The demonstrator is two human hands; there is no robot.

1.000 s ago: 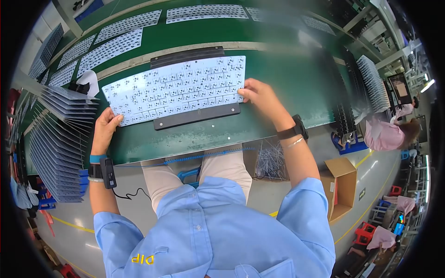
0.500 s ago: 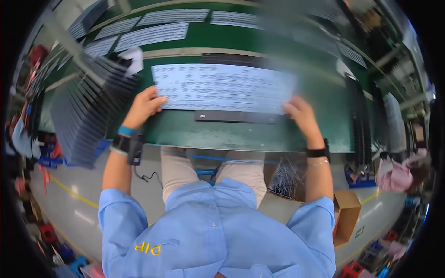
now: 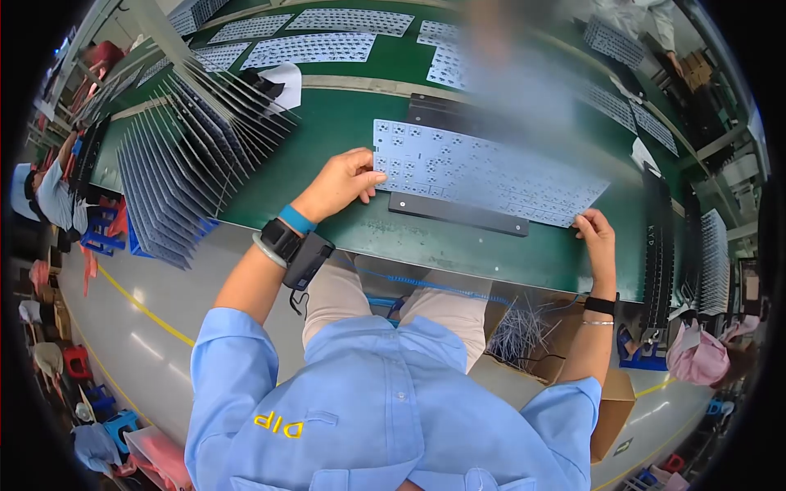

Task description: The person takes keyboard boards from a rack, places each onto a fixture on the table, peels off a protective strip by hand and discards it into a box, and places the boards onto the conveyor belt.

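Note:
A long white keyboard circuit board (image 3: 442,164), covered in small holes and printed marks, spans the space between my hands. My left hand (image 3: 345,178) pinches its left edge between thumb and fingers. At its lower right corner, my right hand (image 3: 598,231) grips the board with thumb and fingertips. Beneath the board lies a black fixture (image 3: 458,214), whose front bar and back bar show past the board's edges. The board slants down to the right; whether it rests on the fixture, I cannot tell. A blur covers the area above the board's right part.
A rack of upright boards (image 3: 176,176) stands on the left of the green table (image 3: 352,233). More white boards (image 3: 311,51) lie across the far side. Black rack rails (image 3: 657,245) stand at the right. A box of thin clippings (image 3: 520,335) sits below. Another person (image 3: 57,192) is at far left.
The view has turned, so table, board and hands appear farther right and the board slants more. Both hands keep hold of the board's ends.

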